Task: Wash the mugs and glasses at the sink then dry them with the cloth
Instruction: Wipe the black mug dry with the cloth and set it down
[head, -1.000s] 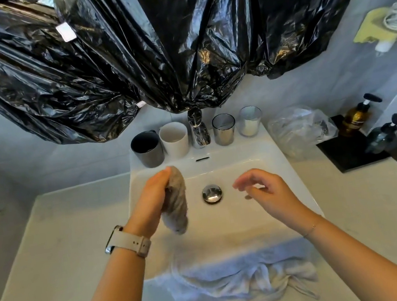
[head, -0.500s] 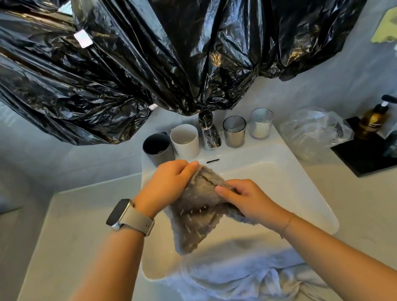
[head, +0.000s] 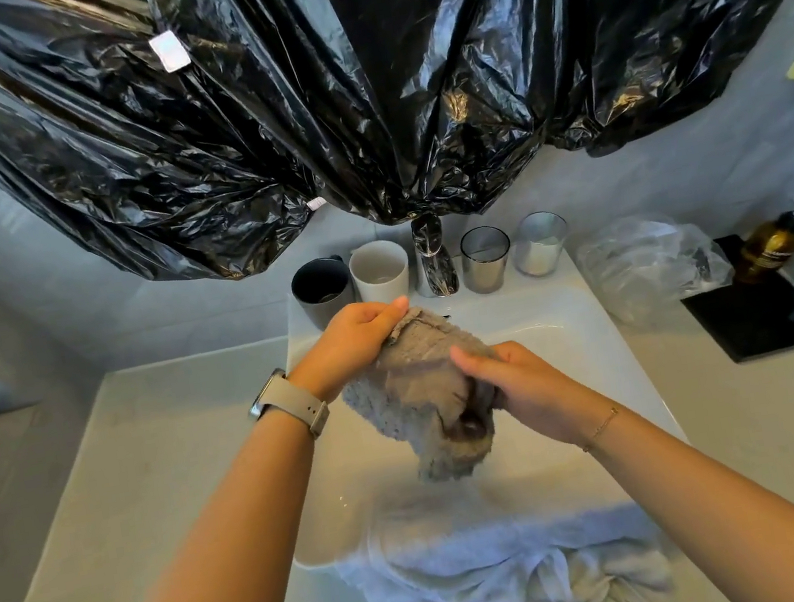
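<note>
Both hands grip the cloth [head: 417, 391] over the sink [head: 570, 325]: left hand [head: 354, 341] pinching its top edge, right hand [head: 517, 380] clutching the middle; best kept bunched tight.

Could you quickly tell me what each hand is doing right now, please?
Left hand: grips the beige cloth.
Right hand: grips the same cloth.

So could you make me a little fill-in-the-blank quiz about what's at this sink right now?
1. Both hands, left hand and right hand, hold a beige ____ over the sink.
2. The watch is on the ____ wrist.
3. Directly left of the tap stands a ____ mug.
4. The sheet hanging above is ____ plastic.

Missing words: cloth; left; white; black
</note>
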{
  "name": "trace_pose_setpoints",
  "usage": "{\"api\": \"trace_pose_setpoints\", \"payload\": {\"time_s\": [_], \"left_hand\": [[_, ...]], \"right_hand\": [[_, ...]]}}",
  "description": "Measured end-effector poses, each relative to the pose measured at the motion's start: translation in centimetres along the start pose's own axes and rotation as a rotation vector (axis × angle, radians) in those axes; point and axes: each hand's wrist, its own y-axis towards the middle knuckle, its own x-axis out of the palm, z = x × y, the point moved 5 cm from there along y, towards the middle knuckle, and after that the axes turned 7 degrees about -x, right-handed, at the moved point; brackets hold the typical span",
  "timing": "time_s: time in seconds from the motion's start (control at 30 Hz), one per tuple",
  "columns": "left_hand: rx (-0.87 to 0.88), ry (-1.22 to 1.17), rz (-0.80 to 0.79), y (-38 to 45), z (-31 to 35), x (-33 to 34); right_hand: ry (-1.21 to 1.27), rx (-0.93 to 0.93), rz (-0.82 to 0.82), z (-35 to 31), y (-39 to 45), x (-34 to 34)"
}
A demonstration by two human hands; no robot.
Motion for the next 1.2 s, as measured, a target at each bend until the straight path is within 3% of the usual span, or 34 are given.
{"api": "trace_pose_setpoints", "payload": {"time_s": [0.13, 0.27, 0.33, 0.47, 0.67, 0.8, 0.9, 1.03, 1.2], "left_hand": [[-0.011, -0.071, 0.088, 2.3, -2.5, -0.4], [-0.051, -0.269, 0.497, 4.4, -7.2, -4.5], [-0.081, -0.319, 0.608, 5.7, -9.8, -5.9], [-0.108, -0.341, 0.604, 9.5, -12.8, -5.7], [0.067, -0.377, 0.547, 14.1, -13.6, -5.0], [0.094, -0.375, 0.602, 14.8, -14.0, -5.5], [0.108, -0.390, 0.599, 13.3, -13.4, -5.7], [0.186, -0.363, 0.500, 8.4, -11.9, -5.4], [0.251, -0.311, 0.379, 2.1, -11.2, -4.0]], "right_hand": [[0.080, 0.027, 0.138, 0.4, 1.3, -1.1], [0.421, 0.175, 0.154, 1.7, 2.4, -1.2], [0.633, 0.216, 0.143, 2.0, 3.1, -0.7], [0.714, 0.222, 0.107, 3.4, 4.9, 0.0], [0.659, 0.201, 0.099, 5.1, 5.5, -1.1], [0.545, 0.189, 0.016, 5.2, 4.4, -2.2], [0.304, 0.206, -0.070, 4.8, 3.4, -2.6], [-0.224, 0.140, -0.219, 3.5, 2.6, -2.9], [-0.436, 0.027, -0.252, 1.8, 1.8, -2.9]]}}
